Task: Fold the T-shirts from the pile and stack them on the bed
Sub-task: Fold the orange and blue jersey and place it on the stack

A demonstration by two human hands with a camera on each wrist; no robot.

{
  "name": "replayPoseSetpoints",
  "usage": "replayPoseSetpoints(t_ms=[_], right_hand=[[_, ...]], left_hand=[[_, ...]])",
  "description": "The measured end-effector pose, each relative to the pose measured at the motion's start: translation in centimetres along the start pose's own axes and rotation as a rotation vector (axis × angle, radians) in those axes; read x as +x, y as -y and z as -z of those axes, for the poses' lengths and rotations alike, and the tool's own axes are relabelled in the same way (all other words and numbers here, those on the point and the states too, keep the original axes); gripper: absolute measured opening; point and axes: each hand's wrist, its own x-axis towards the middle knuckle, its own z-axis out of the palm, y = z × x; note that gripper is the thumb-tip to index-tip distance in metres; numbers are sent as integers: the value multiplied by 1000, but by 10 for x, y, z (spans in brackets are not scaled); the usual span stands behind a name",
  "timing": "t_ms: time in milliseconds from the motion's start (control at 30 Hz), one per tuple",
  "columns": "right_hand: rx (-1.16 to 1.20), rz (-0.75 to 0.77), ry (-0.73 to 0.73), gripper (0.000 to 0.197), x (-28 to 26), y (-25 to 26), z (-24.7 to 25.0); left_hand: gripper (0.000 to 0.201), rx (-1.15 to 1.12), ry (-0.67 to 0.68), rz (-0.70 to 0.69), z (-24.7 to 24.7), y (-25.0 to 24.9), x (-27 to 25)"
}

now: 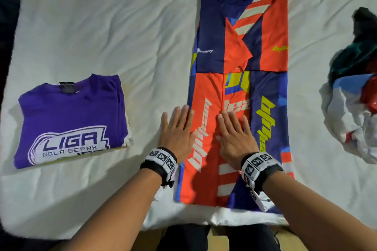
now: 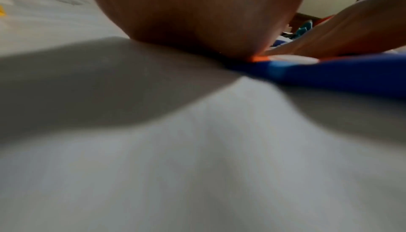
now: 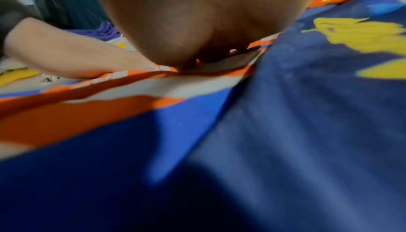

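An orange and navy jersey (image 1: pixel 240 79) lies lengthwise on the white bed sheet (image 1: pixel 102 26), both sides folded in to a narrow strip. My left hand (image 1: pixel 179 128) lies flat with straight fingers at the jersey's left edge, partly on the sheet. Flat on the jersey's lower middle rests my right hand (image 1: pixel 234 130). In the wrist views the left palm (image 2: pixel 197 13) and the right palm (image 3: pixel 197 18) press down on the sheet and the jersey (image 3: pixel 263 131). A folded purple T-shirt (image 1: pixel 69 120) lies at the left.
A crumpled pile of shirts (image 1: pixel 355 91), white, teal and red, sits at the right edge of the bed. The bed's near edge (image 1: pixel 214 222) runs just below the jersey's hem. Dark objects (image 1: pixel 8 16) stand at the far left.
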Motion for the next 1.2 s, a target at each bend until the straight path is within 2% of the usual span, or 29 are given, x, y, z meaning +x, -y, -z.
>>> replayPoseSetpoints(t_ms=[67, 100, 167, 233, 300, 433, 567, 633, 700, 833, 867, 900, 967, 1033, 1100, 1200], right_hand=[[4, -53, -24, 66, -20, -4, 8], [14, -55, -34, 64, -30, -6, 13], [32, -32, -46, 54, -54, -10, 23], [19, -43, -72, 34, -82, -12, 35], [8, -93, -66, 23, -106, -12, 43], [60, -96, 26, 44, -149, -13, 44], [-29, 12, 178, 58, -178, -16, 41], [-89, 87, 195, 55, -184, -18, 34], [-97, 99, 181, 45, -183, -21, 30], [-53, 76, 106, 12, -175, -23, 34], [-21, 61, 84, 10, -172, -23, 35], [7, 42, 60, 15, -170, -25, 36], [35, -31, 9, 12, -162, -28, 44], [52, -94, -27, 14, -148, -32, 55], [77, -157, -39, 21, -129, -37, 70], [77, -195, -129, 19, -97, -47, 90]], left_hand=[[70, -94, 27, 51, 5, 2, -23], [69, -132, 20, 26, 9, 0, -36], [63, -168, -35, -105, 18, -7, -65], [52, -206, -71, -258, 20, -14, -93], [47, -205, -41, -352, 23, -23, -115], [48, -145, 29, -449, 21, -40, -136], [54, -74, 85, -419, 23, -48, -140], [49, -45, 119, -403, 24, -50, -138], [39, -35, 137, -385, 26, -52, -135], [24, -30, 144, -353, 32, -54, -128], [20, -47, 140, -335, 36, -55, -125], [16, -69, 142, -313, 41, -56, -121], [18, -108, 127, -257, 51, -56, -111], [26, -171, 75, -187, 60, -54, -99], [23, -222, 15, -131, 73, -52, -85], [22, -264, -59, -58, 90, -48, -56]])
